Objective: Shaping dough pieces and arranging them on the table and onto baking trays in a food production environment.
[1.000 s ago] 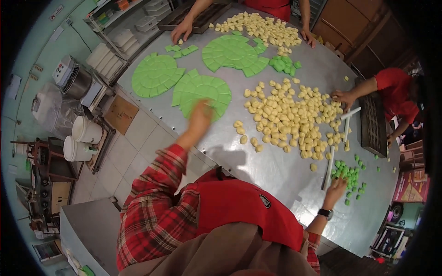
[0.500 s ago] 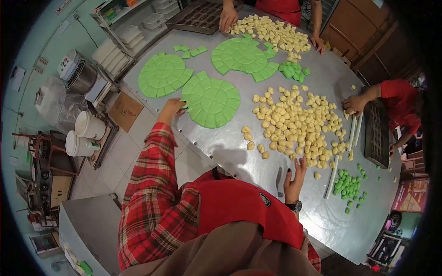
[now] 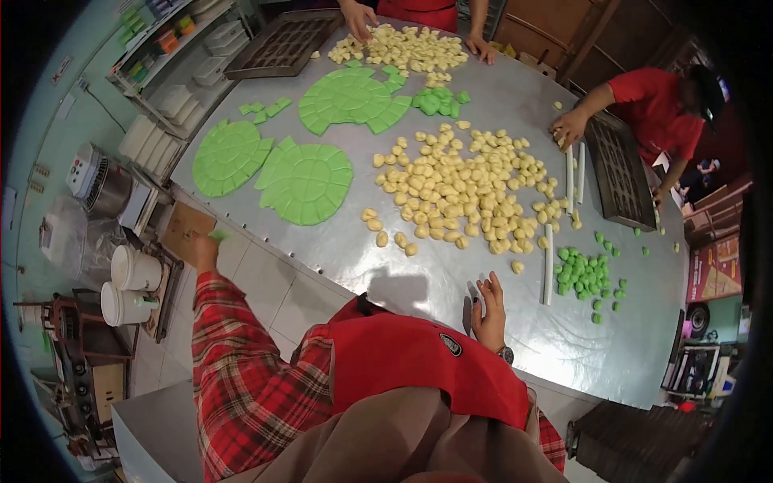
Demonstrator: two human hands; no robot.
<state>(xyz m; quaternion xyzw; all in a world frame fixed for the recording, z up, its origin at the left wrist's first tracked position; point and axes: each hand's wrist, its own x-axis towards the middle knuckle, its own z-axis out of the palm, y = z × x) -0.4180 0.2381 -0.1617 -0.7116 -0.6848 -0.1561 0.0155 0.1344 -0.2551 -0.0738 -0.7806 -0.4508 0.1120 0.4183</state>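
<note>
- I'm reading the left hand (image 3: 207, 248) off the table's left edge, above the floor tiles (image 3: 256, 278); it's apparently pinching a green bit (image 3: 220, 235), but motion blur is hiding the fingers, so I can't tell how far they're closed.
- I'm seeing the right hand (image 3: 489, 314) spreading its fingers at the near edge of the metal table (image 3: 555, 346), gripping nothing. Probably it's just idling there, clear of the pieces; contact with the top isn't readable.
- Three scored green sheets are lying flat on the table's left half: a left sheet (image 3: 232, 158), a near sheet (image 3: 306, 183) and a far sheet (image 3: 346, 101). I'm guessing they're sitting side by side so the score lines stay reachable.
- Yellow pieces (image 3: 451, 189) are filling the middle, loosely spread, likely to limit sticking.
- Green balls (image 3: 581, 275) are sitting right of a white rod (image 3: 548, 266); I'm taking that rod as a divider keeping colours apart.
- At far right, a co-worker's hand (image 3: 570, 127) is working just beside a dark moulded tray (image 3: 632, 219), presumably parked there for short reach.
</note>
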